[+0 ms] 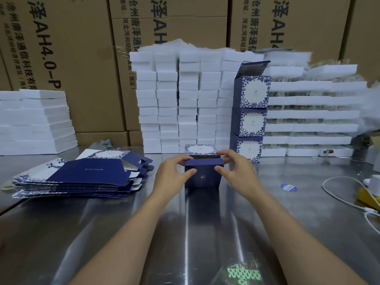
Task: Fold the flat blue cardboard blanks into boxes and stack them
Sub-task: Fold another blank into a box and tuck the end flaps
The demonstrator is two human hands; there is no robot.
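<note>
Both our hands pinch one half-folded blue box (203, 175) standing at table centre: left hand (172, 175) and right hand (236, 173) clamp its top flap to tuck it. Flat blanks (82, 177) wait at nine o'clock; stacked boxes (249, 118) at one o'clock.

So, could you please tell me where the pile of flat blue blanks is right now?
In the head view, the pile of flat blanks lies on the metal table, left of the left hand, in front of the white foam stack.
</note>
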